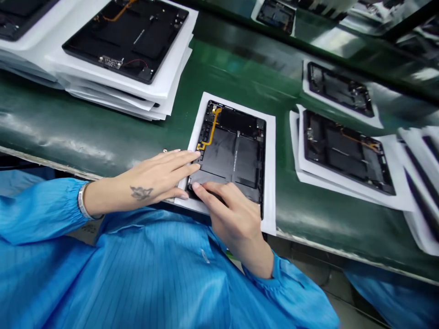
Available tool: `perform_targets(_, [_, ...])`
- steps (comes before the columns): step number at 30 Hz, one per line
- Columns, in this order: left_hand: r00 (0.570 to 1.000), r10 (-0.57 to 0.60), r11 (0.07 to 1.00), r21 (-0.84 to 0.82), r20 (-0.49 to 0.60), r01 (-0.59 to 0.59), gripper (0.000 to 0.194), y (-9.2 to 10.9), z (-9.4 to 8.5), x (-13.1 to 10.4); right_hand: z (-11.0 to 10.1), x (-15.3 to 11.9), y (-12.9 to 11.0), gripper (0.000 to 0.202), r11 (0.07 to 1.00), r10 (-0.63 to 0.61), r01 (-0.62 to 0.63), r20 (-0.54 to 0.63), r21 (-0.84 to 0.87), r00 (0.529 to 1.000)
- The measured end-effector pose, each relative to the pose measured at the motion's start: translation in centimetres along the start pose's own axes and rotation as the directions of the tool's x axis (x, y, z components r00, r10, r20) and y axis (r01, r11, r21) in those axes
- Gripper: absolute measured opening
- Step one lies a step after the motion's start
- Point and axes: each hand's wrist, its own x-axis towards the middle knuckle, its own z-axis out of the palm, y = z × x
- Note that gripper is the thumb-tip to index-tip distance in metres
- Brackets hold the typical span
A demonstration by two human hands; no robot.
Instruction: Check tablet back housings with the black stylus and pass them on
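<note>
1. Through the head camera I had the open device (pixel 226 153) before me, lying on a white sheet (pixel 270 192) at the near edge of the green tabletop (pixel 219 64).
2. I saw the left hand (pixel 163 173) come in from the device's left side, fingers straight and flat rather than gripping, their tips at its left edge.
3. The right hand (pixel 236 214) curled over the device's near left corner, thumb and fingers drawn narrow; I could not tell whether they pinched anything.
4. An orange ribbon (pixel 214 128) ran along the far left part of the device.
5. Beyond the device, to its left, a black shell (pixel 126 36) topped a paper stack (pixel 164 98).
6. Right of the device I made out a similar shell (pixel 346 157) on paper.
</note>
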Motion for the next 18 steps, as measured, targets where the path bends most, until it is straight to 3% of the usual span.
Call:
perform_targets(5, [1.000, 0.015, 0.999, 0.046, -0.022, -0.014, 0.051, 0.1, 0.2, 0.1, -0.6, 0.5, -0.3, 0.029, 0.998, -0.036, 0.039, 0.058, -0.054, 0.998])
perform_targets(11, [0.999, 0.030, 0.997, 0.076, -0.017, -0.029, 0.053, 0.2, 0.3, 0.1, -2.3, 2.4, -0.9, 0.019, 0.921, -0.215, 0.278, 0.240, -0.272, 0.947])
perform_targets(18, [0.999, 0.023, 0.996, 0.087, -0.030, -0.020, 0.049, 0.3, 0.0, 0.3, -3.1, 3.5, 0.0, 0.024, 0.902, -0.292, 0.367, 0.306, -0.228, 0.906])
